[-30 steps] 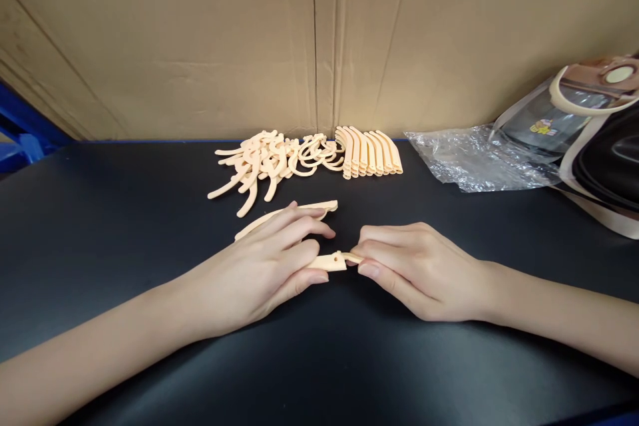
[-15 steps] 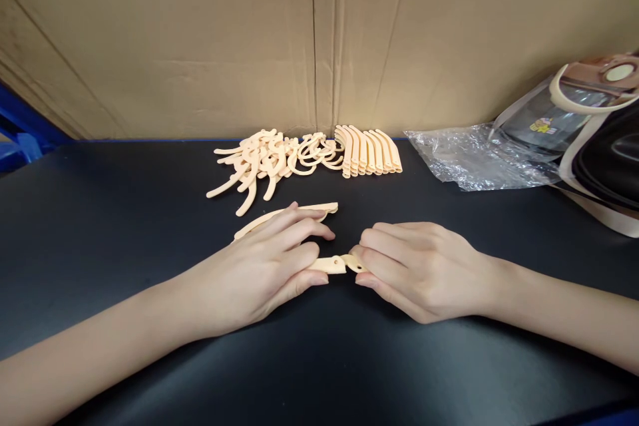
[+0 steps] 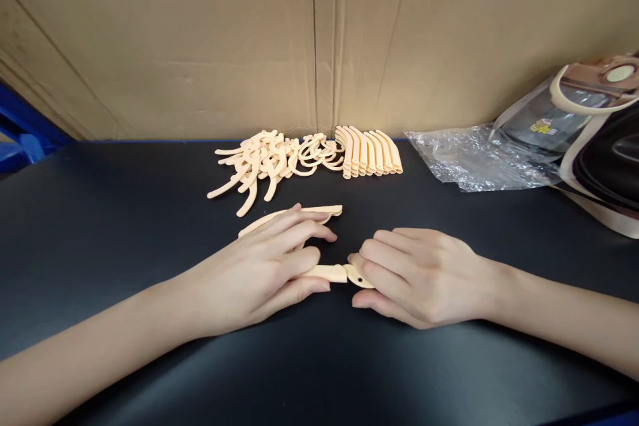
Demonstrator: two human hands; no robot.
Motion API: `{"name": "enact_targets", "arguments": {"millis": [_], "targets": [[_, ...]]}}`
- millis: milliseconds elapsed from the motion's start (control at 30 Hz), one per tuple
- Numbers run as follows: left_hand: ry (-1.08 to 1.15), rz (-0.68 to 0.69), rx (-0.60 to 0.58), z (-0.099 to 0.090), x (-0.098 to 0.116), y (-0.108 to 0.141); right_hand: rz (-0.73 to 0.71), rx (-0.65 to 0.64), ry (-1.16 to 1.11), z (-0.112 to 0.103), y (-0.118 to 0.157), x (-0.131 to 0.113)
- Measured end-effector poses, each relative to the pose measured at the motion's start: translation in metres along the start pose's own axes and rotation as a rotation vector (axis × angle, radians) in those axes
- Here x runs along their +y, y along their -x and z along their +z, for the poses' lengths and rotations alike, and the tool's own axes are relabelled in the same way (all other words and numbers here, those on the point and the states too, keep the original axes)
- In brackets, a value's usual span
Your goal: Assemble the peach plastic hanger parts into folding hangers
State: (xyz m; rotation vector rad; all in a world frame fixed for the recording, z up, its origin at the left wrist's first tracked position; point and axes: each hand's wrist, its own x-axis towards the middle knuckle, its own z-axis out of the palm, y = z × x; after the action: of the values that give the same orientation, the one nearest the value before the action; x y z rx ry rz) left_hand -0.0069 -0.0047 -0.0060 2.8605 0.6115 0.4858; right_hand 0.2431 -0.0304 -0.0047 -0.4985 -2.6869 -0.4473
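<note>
Cream straight-edged strip [image 3: 330, 273] at middle of black tabletop [image 3: 319, 359], pinched by left hand [image 3: 264, 273], thumb and forefinger close together. Right hand [image 3: 419, 273], fingers curled tight, grips cream round-ended piece with dark hole [image 3: 353, 273]; ends seem to meet. Cream curved strip [image 3: 264, 218] lies partly hidden behind left fingers [image 3: 314, 231]. Behind: tangled cream curved-piece pile [image 3: 254, 161], row of cream curved strips [image 3: 368, 154], clear plastic bag [image 3: 474, 160].

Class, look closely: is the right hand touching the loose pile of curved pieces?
No, the right hand holds a small cream piece nearer the camera, well apart from the loose pile.
</note>
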Motion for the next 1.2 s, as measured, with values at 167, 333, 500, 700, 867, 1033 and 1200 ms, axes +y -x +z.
{"name": "enact_targets", "arguments": {"millis": [167,333,500,700,867,1033,1200], "targets": [[0.164,-0.154,0.059,-0.006,-0.002,0.000,0.018,0.019,-0.094,0.004,0.000,0.003],[0.248,-0.327,0.108,-0.003,-0.004,0.000,-0.020,-0.005,-0.177,0.003,0.002,0.003],[0.233,-0.296,0.135,0.000,-0.012,0.000,-0.064,-0.095,-0.230,-0.002,0.000,0.000],[0.161,-0.282,0.197,0.001,-0.015,-0.001,-0.075,-0.134,-0.286,-0.003,0.000,-0.002],[0.139,-0.289,0.212,0.002,-0.014,0.000,0.016,-0.025,-0.232,-0.001,0.001,-0.004],[0.122,-0.324,0.213,0.002,-0.015,0.000,0.139,0.032,-0.240,0.000,-0.002,-0.010],[0.087,-0.354,0.193,0.003,-0.015,0.001,0.082,-0.020,-0.353,0.000,-0.002,-0.016]]}}
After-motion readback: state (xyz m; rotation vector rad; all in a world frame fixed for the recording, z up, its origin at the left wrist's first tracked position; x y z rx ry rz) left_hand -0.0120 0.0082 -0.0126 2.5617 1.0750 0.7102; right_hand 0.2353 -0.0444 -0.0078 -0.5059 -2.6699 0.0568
